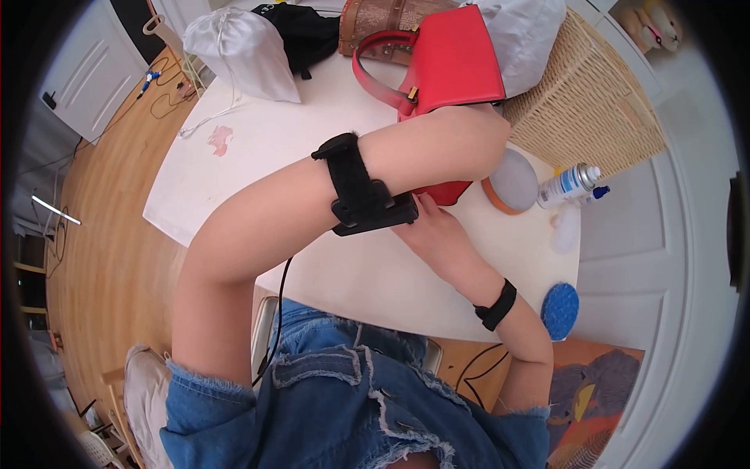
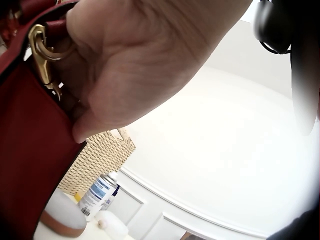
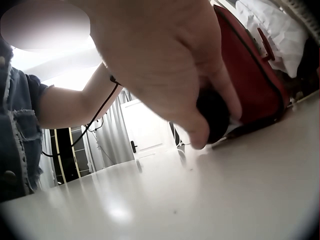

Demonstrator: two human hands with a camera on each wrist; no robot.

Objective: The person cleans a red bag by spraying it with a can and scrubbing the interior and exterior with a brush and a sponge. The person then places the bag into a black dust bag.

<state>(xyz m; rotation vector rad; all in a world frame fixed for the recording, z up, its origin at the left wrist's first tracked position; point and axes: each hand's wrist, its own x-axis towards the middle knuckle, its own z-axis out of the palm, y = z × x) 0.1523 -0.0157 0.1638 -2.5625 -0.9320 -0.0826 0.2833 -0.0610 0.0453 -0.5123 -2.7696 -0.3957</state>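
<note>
A red handbag [image 1: 461, 59] with a looped handle stands on the white table. My left hand [image 1: 445, 144] reaches across its front; in the left wrist view its thumb and curled fingers grip the bag's edge beside a gold clasp [image 2: 41, 57]. The fingertips are hidden behind the clasp and leather. Lower down, my right hand [image 1: 437, 242] is by the bag's base, partly covered by the left wrist's black camera. In the right wrist view the thumb and fingers pinch a black rounded object [image 3: 212, 116] against or close beside the red side; I cannot tell its kind.
Right of the bag are a grey round pad with a brown rim [image 1: 512, 181], a spray can [image 1: 569, 186] and a blue oval sponge [image 1: 560, 311]. Behind stand a woven basket [image 1: 590, 98] and a brown patterned bag [image 1: 375, 27]. A white drawstring pouch [image 1: 238, 55] lies back left.
</note>
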